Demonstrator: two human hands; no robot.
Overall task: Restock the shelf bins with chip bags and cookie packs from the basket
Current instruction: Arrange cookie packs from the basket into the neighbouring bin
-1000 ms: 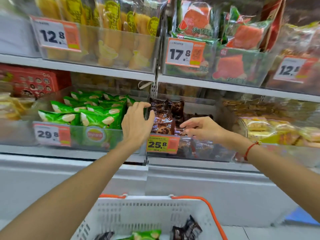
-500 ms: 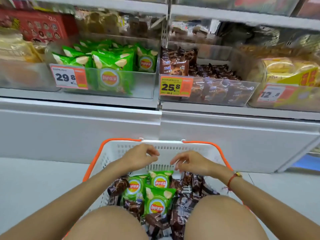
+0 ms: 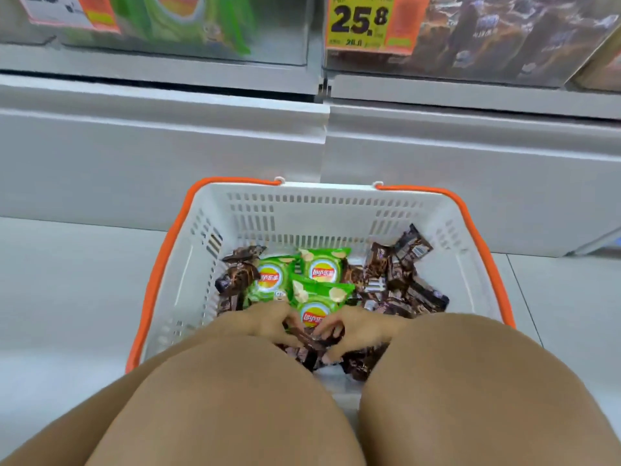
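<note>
Single view from my head, facing steeply down, close over my knees [image 3: 235, 408] and the basket [image 3: 336, 193] (shelf edge above).

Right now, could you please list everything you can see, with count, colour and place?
basket: one, white with orange handles, on the floor before the shelf
chip bags: three, green, middle of the basket
cookie packs: many, dark brown, both sides of the chips
chip bin: one, clear, upper left
cookie bin: one, clear, upper right
price tag: one, yellow, reads 25.8
white price tag: one, upper left
knees: two, foreground
left hand: grip on brown packs
right hand: grip on brown packs
</note>
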